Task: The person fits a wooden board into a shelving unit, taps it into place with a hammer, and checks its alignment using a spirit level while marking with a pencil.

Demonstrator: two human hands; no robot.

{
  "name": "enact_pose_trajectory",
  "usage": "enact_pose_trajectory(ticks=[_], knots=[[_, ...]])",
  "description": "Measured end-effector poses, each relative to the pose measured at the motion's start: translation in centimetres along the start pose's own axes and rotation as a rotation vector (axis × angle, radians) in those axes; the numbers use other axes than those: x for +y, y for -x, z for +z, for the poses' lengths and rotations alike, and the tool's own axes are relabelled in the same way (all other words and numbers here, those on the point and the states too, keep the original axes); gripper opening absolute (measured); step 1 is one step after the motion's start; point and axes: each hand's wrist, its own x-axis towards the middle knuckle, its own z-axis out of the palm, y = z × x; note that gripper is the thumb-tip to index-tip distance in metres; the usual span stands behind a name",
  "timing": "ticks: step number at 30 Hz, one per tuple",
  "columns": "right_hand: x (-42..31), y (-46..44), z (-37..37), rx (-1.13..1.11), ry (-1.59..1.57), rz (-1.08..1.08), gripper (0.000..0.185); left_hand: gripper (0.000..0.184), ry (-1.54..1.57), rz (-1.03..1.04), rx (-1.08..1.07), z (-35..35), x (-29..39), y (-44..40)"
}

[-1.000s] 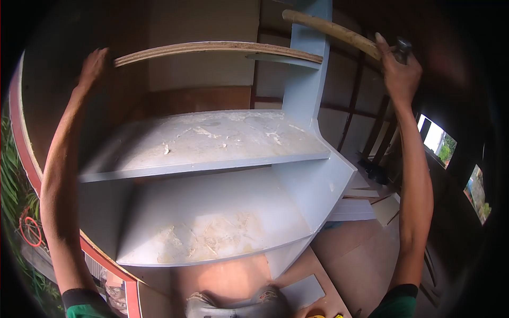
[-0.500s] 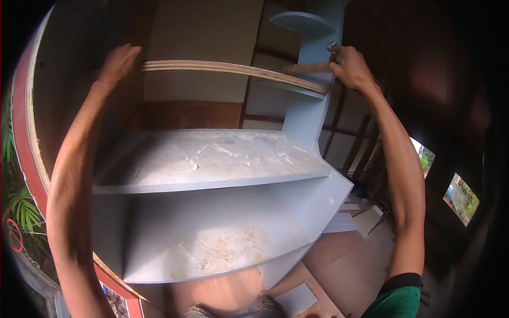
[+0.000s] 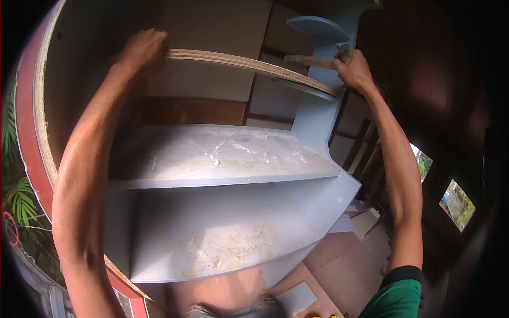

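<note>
Fingers of the right hand (image 3: 354,70) wrap around a hammer (image 3: 313,61), its wooden handle pointing left above the raw-edged board (image 3: 249,62), while those of the left hand (image 3: 143,52) curl at the board's left end, whether gripping it I cannot tell. Behind the hammer rises a pale-blue side panel (image 3: 313,117) with a curved shelf (image 3: 317,25), below spreads a residue-flecked middle shelf (image 3: 233,153), and the left forearm (image 3: 82,201) hides part of the red frame (image 3: 31,119). Compared with a second ago, the hammer has come in from the right, closer to the board.
</note>
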Motion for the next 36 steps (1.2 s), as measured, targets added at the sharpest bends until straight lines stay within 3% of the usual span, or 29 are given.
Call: enact_pose_trajectory(ticks=[2,4,6,8,9,12,14,17,18,20,23,25,26,29,31,33,35,36], knots=[[0.6,0.0,0.6,0.226,-0.053,-0.012,0.026,0.008,0.021,-0.014,-0.018,0.2,-0.4,-0.1],[1.5,0.7,1.0,0.251,-0.011,-0.023,0.026,0.009,0.052,-0.024,-0.034,0.8,-0.8,-0.1],[2.5,1.5,0.5,0.277,0.04,-0.029,0.027,0.01,-0.034,0.032,0.08,1.8,-1.2,0.0],[3.1,2.3,-0.1,-0.112,-0.012,0.053,0.027,0.011,-0.025,-0.023,-0.013,0.6,-0.3,-0.3],[3.2,2.6,-0.2,-0.116,-0.005,0.058,0.027,0.011,-0.036,-0.08,-0.107,0.1,0.0,-0.3],[3.2,2.9,0.2,-0.029,-0.045,0.071,0.025,0.01,-0.031,-0.028,-0.049,-0.1,-0.1,0.2],[3.9,3.2,0.6,0.21,-0.096,-0.062,0.021,0.009,-0.025,0.008,-0.008,0.6,-0.8,0.2],[3.7,4.6,0.5,0.385,-0.096,-0.06,0.018,0.009,-0.046,0.006,-0.078,0.9,-0.9,-0.5],[3.8,4.8,0.0,0.383,-0.1,-0.055,0.018,0.009,-0.049,0.008,-0.066,0.6,-0.7,-0.2],[4.2,5.1,-1.4,-0.033,-0.201,0.092,0.017,0.009,-0.051,0.006,-0.053,0.3,-0.6,-0.1],[4.0,5.4,-1.6,-0.026,-0.196,0.024,0.017,0.009,-0.037,0.062,0.027,2.1,-1.9,0.2],[3.8,5.5,-1.4,0.007,-0.221,0.035,0.018,0.011,-0.001,0.165,0.279,3.2,-2.6,0.3],[4.0,5.7,-1.3,0.038,-0.243,0.05,0.018,0.011,-0.01,0.176,0.28,3.1,-2.6,0.1],[5.2,4.9,-1.4,0.103,-0.242,0.0,0.019,0.016,-0.008,0.144,0.129,1.5,-2.3,-0.2],[5.9,4.3,-0.8,0.219,-0.236,-0.019,0.019,0.021,-0.078,-0.002,-0.2,0.4,-1.3,-1.1],[6.6,4.3,-0.7,0.332,-0.235,-0.038,0.018,0.021,-0.106,-0.009,-0.216,-0.7,-0.3,-1.2],[7.0,4.3,-0.9,0.088,-0.313,0.049,0.018,0.023,-0.111,-0.089,-0.27,-1.0,-0.1,-1.2],[7.0,4.1,-1.0,0.093,-0.33,0.041,0.018,0.025,-0.151,-0.104,-0.283,-0.9,0.0,-1.3]])
